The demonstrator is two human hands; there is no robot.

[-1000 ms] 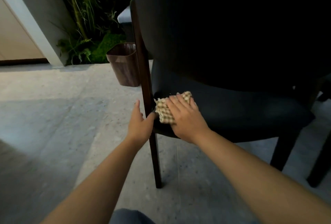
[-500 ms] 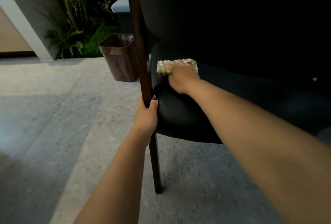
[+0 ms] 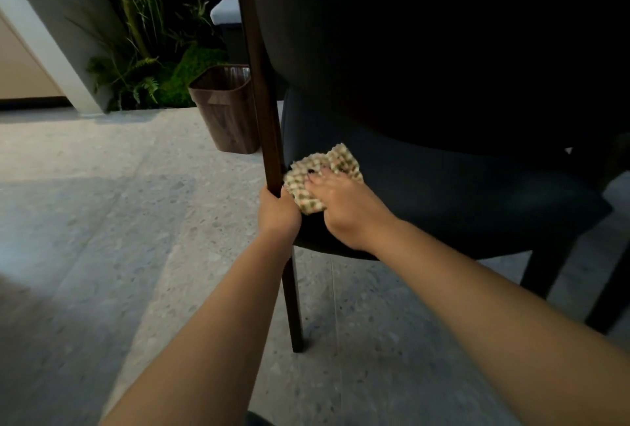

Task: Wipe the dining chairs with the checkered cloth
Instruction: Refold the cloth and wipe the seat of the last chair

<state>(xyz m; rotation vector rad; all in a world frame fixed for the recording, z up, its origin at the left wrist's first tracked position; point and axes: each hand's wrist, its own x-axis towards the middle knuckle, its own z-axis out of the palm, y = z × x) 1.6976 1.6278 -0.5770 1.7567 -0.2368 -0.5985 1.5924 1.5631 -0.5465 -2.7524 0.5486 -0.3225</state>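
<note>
On a grey speckled floor (image 3: 102, 221), near a brown bin (image 3: 228, 108) and green plants (image 3: 153, 50), stands a dark chair (image 3: 443, 187). The left hand (image 3: 278, 210) grips its wooden leg (image 3: 269, 139). The right hand (image 3: 344, 207) presses the checkered cloth (image 3: 320, 173) flat onto the seat, fingers straight.

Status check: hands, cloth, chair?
Left hand grips the chair's wooden leg. Right hand presses checkered cloth flat on the dark seat cushion. Nothing blocking; waste bin stands behind, apart.
</note>
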